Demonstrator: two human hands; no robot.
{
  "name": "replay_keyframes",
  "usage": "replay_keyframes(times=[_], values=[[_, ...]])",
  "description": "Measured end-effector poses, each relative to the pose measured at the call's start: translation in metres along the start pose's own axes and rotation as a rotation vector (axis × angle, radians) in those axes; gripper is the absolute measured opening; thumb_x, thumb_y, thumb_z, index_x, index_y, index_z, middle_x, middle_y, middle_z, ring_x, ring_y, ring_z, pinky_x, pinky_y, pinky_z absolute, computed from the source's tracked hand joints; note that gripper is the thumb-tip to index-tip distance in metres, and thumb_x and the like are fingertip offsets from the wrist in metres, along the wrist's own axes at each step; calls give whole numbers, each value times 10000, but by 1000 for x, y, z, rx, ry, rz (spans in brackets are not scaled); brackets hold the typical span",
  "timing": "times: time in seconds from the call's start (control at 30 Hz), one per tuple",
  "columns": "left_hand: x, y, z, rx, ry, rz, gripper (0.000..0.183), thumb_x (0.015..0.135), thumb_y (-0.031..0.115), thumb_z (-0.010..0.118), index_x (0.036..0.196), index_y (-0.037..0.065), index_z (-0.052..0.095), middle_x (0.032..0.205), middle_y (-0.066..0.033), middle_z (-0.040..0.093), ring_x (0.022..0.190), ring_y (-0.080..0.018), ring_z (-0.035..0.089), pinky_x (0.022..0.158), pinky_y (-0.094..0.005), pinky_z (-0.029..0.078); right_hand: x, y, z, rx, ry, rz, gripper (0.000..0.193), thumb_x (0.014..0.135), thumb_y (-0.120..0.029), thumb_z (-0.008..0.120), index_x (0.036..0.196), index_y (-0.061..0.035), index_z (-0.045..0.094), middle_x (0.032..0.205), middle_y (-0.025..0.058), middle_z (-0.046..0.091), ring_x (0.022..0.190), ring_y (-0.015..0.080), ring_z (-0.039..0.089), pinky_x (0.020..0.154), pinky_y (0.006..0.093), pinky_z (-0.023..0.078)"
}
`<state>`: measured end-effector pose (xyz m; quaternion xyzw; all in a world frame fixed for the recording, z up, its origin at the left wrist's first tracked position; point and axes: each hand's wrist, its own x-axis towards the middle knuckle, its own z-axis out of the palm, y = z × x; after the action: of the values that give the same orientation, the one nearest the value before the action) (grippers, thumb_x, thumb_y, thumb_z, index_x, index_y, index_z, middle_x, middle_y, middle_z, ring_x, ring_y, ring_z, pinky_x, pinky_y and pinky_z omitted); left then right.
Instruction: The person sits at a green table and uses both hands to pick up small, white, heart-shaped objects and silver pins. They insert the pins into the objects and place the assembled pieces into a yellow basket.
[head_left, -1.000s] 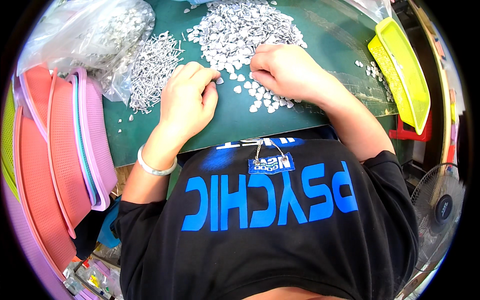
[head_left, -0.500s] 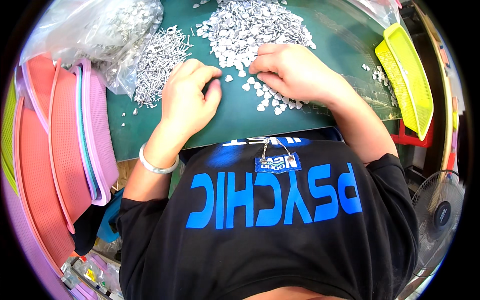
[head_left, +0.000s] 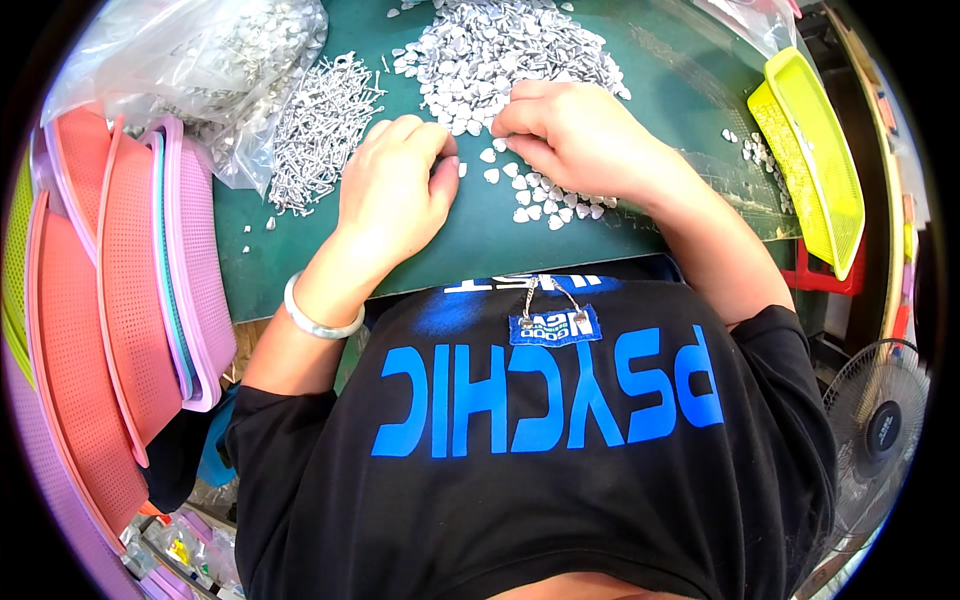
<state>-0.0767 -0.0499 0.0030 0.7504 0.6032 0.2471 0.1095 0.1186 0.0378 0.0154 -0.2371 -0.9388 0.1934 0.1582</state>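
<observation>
Found heart-shaped silvery pieces in a large heap (head_left: 510, 50), with a looser heart cluster (head_left: 550, 207) on the near side of the heap. Noted left hand (head_left: 398, 190) curled, near-left of the heap, thumb tip beside a single heart piece (head_left: 462, 170); cannot tell whether gripped. Noted right hand (head_left: 585, 135) bent over the heap's near-right edge; cannot tell whether holding anything. Judged light, stiff, slightly slippery, unlikely to break; best pinched across the side edges. Observed green tabletop (head_left: 520, 245) running from the heap to the near edge; bounded left of the heap by screw-like pins (head_left: 318, 140).
</observation>
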Motion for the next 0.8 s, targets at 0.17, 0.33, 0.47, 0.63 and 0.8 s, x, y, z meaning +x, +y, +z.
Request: replay_keyframes(times=[0.17,0.33,0.47,0.63,0.8], values=[[8,-3,2,-12,107,34,92,744,88,655,835,86,641,788,-67,572,792,-281,558,682,-387,468,-3,0,3,-38,-6,38,105,803,-155,597,854,-85,657,852,80,617,811,301,629,720,410,512],[20,-4,11,6,139,117,94,729,94,680,819,97,653,793,-54,571,796,-277,557,670,-381,472,-2,0,7,-31,-25,32,113,816,-172,584,825,-77,645,846,88,617,806,303,630,703,416,511],[22,-6,15,16,161,154,86,711,84,689,780,96,640,789,-46,565,793,-274,555,656,-383,472,-4,1,4,9,-50,63,135,818,-178,565,816,-68,644,820,114,637,805,324,627,707,428,505],[20,-4,10,32,124,206,109,692,48,696,769,80,624,763,-45,560,757,-252,548,663,-355,455,-5,-1,0,30,-100,163,152,813,-162,544,798,-48,644,783,148,650,809,343,623,721,437,500],[17,-7,2,5,48,258,108,696,31,672,786,81,641,773,-38,561,763,-245,546,666,-350,456,-8,7,-1,41,11,106,127,803,-93,579,869,-12,650,803,141,634,770,332,610,689,398,488]])
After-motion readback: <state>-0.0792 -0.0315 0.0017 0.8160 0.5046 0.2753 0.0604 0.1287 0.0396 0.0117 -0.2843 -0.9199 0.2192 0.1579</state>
